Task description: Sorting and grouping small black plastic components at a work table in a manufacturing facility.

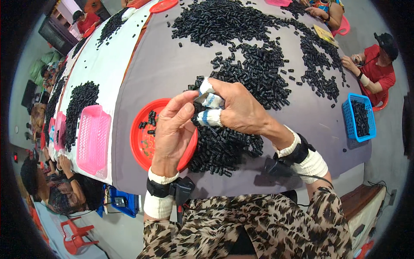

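Both of my hands meet above the table, fingertips close together. My left hand (174, 123) is over the red round tray (137, 129), with thumb and fingers bent toward each other. My right hand (243, 108) is curled, and its thumb and fingers wear white cloth finger covers (210, 117) with blue marks. The left fingertips touch or nearly touch one of these covers. Anything small between the fingers is hidden. Small black cylindrical parts (226, 151) lie heaped under and beside my hands; several more (152, 118) sit in the tray.
More black parts (220, 21) spread across the grey-covered table (142, 82). A blue basket (365, 137) of parts stands at the right edge, a pink basket (92, 138) at left. Other people sit around the table; one in red (375, 73) works at right. Cables hang from my wrist straps.
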{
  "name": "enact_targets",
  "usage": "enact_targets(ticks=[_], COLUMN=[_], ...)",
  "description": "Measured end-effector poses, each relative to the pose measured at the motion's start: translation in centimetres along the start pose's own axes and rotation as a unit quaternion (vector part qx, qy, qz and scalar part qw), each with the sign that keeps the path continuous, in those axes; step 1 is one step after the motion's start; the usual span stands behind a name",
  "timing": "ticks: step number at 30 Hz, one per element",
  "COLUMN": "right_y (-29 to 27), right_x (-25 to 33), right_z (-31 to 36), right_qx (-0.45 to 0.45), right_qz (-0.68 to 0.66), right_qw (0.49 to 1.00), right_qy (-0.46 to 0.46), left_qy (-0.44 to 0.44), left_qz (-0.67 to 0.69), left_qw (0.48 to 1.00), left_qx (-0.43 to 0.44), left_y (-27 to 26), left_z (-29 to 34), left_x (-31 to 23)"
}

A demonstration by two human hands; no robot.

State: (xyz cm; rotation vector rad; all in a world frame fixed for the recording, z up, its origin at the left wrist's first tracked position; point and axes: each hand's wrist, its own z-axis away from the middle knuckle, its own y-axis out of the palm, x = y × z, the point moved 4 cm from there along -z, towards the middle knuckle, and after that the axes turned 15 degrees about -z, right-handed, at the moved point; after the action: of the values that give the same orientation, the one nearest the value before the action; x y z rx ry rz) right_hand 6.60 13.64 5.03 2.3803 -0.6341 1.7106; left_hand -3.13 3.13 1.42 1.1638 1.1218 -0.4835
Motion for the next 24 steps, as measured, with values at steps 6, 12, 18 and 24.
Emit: enact_targets(ticks=[6,12,18,24], right_y=[-0.2,-0.5,-0.3,0.1], right_x=[0.2,-0.3,-0.6,-0.7], right_z=[-0.4,-0.5,-0.9,-0.3], right_qx=[0.031,0.066,0.064,0.052], right_qz=[0.005,0.010,-0.022,-0.041], right_qw=[0.999,0.996,0.994,0.993], right_qy=[0.034,0.064,0.089,0.096], left_qy=[0.012,-0.006,-0.007,-0.004], left_qz=[-0.055,-0.056,-0.022,0.124], left_qw=[0.998,0.998,0.997,0.990], left_qx=[0.031,0.038,0.069,0.069], left_y=[0.0,-0.6,-0.8,-0.5], left_z=[-0.2,-0.2,0.0,-0.3], left_x=[-0.2,0.3,0.1,0.8])
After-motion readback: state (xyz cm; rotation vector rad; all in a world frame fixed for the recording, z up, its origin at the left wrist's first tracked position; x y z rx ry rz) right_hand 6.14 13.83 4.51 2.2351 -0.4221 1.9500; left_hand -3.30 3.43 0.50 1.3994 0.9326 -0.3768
